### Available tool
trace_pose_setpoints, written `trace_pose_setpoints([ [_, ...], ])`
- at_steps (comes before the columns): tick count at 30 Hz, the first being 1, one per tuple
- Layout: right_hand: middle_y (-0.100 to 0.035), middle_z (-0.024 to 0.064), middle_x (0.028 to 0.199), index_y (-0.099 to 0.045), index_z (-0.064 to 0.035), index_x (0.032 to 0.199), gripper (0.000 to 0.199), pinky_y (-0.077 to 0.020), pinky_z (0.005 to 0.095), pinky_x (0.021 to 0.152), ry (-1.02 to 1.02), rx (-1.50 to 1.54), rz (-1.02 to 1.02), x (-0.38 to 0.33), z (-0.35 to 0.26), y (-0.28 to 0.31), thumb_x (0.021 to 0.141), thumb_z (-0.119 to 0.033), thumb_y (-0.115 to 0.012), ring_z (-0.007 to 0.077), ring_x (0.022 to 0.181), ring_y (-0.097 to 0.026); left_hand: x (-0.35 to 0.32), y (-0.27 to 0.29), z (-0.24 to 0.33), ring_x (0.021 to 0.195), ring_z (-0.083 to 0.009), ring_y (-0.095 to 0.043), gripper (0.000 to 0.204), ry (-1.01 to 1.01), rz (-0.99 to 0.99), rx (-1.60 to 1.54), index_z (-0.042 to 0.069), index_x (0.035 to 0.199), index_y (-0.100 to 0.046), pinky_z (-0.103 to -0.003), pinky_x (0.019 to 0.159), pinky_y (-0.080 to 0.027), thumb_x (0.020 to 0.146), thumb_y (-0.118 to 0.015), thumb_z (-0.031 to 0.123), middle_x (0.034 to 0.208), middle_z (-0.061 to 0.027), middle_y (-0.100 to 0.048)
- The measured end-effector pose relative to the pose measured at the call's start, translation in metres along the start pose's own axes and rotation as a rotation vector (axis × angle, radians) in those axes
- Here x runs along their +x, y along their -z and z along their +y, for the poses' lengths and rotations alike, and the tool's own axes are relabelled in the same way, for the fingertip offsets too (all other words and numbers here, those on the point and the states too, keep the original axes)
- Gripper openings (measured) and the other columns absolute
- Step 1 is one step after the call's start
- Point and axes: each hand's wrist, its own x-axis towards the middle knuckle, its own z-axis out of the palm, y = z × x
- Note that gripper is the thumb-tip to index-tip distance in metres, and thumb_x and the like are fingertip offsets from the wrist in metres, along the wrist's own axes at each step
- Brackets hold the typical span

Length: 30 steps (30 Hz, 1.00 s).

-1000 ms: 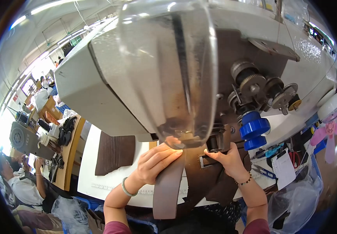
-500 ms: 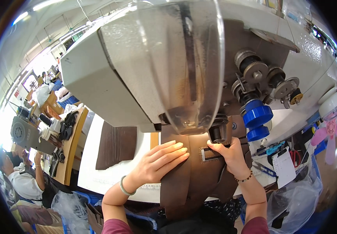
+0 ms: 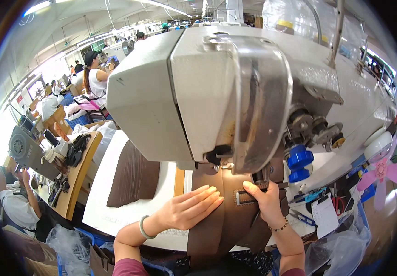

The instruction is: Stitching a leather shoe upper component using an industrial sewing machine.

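A long brown leather piece (image 3: 217, 225) lies under the head of a large grey sewing machine (image 3: 217, 92), running toward me over the table's front edge. My left hand (image 3: 187, 210) lies flat on the piece's left side, fingers together and stretched toward the needle area. My right hand (image 3: 262, 202) presses on the piece's right side beside a small metal buckle (image 3: 243, 198), just below the presser foot (image 3: 221, 164). A green bangle is on my left wrist, a bead bracelet on my right.
A stack of brown leather pieces (image 3: 134, 177) lies on the white table (image 3: 111, 202) to the left. A blue knob (image 3: 298, 162) sticks out of the machine's right side. Other workers (image 3: 95, 83) sit at tables on the left. A pink fan (image 3: 382, 170) stands at right.
The view has pulled back and lowered, so the machine head fills less of the picture. Both hands stay on the brown piece, which now lies further under the machine.
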Motion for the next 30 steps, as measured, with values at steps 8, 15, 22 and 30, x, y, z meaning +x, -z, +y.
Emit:
trace_pose_setpoints([
  [8,-0.065,0.0053,0.097,-0.06,0.0008,0.106,0.028,-0.0499,0.0252,0.078,0.083,0.031,0.101,-0.001,0.01,-0.001,0.08,-0.006,-0.069,0.0117,0.085,-0.062,-0.003,-0.003,-0.001,0.095,-0.0241,-0.064,0.032,-0.001,0.014,-0.005,-0.006,0.102,-0.066,-0.033,0.089,-0.054,0.072,-0.062,0.006,0.102,-0.0124,-0.062],
  [15,-0.065,0.0048,0.099,-0.059,-0.0022,0.104,0.026,-0.0494,0.027,0.082,0.095,0.016,0.101,0.01,0.022,0.01,0.08,0.001,-0.069,0.0127,0.09,-0.062,-0.002,-0.009,-0.009,0.099,-0.0232,-0.063,0.036,0.051,0.028,-0.023,-0.003,0.105,-0.066,-0.034,0.091,-0.053,0.071,-0.061,0.008,0.103,-0.0099,-0.062],
  [22,-0.065,0.0053,0.1,-0.062,-0.0008,0.102,0.024,-0.0475,0.0267,0.084,0.066,-0.004,0.093,0.009,0.017,0.008,0.08,-0.004,-0.071,0.0121,0.091,-0.061,-0.006,-0.001,-0.012,0.1,-0.0262,-0.063,0.038,0.183,-0.002,-0.267,-0.003,0.106,-0.066,-0.036,0.09,-0.053,0.071,-0.059,0.009,0.107,-0.0124,-0.063],
  [30,-0.067,0.0058,0.094,-0.063,0.0027,0.101,0.021,-0.0489,0.0241,0.077,0.099,-0.085,-0.016,0.005,-0.004,0.001,0.085,-0.01,-0.066,0.0098,0.083,-0.061,-0.004,0.002,-0.006,0.101,-0.0273,-0.064,0.038,0.105,-0.002,-0.179,-0.005,0.105,-0.065,-0.035,0.087,-0.054,0.071,-0.058,0.011,0.104,-0.0138,-0.064],
])
